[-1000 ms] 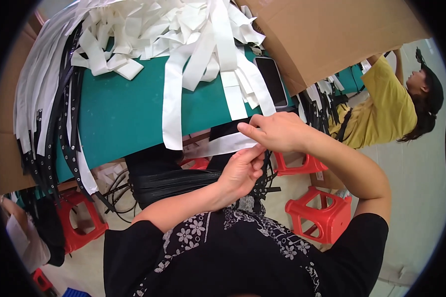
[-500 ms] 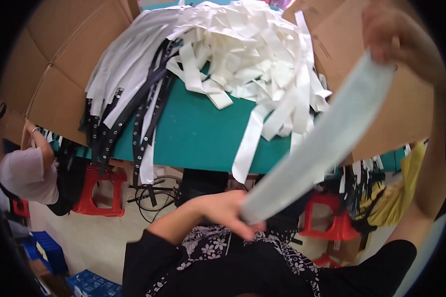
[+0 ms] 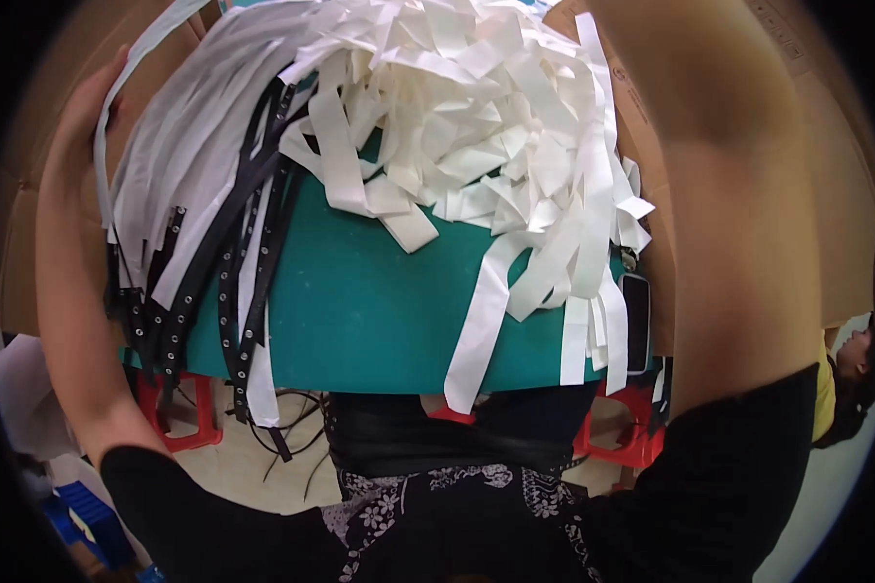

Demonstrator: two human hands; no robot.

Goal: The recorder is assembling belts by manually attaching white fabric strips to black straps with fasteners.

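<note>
At the upper left, my left hand [image 3: 83, 112] is curled around a long white strip [image 3: 103, 155] that arches up past the pile; the strip partly covers the fingers. My right forearm [image 3: 739, 223] reaches up along the right side, and its hand lies beyond the top edge. Long white strips [image 3: 199, 107] lie side by side near my left hand, with black eyelet tapes [image 3: 226, 255] hanging among their lower ends. A loose heap of white ribbon-like strips [image 3: 476, 107] fills the top middle, several ends drooping toward the near edge of the green table [image 3: 360, 311].
Cardboard [image 3: 24, 223] stands along the left, and more cardboard [image 3: 846, 194] along the right. A phone-like dark device [image 3: 636, 321] sits at the table's right edge. Below are red stools [image 3: 187, 413], cables [image 3: 301, 428] and a blue box [image 3: 97, 525]. Another person [image 3: 851, 379] is at the far right.
My left hand has moved from in front of my body to the upper left. My right hand has risen out of view. The white strip has swung across to the left side.
</note>
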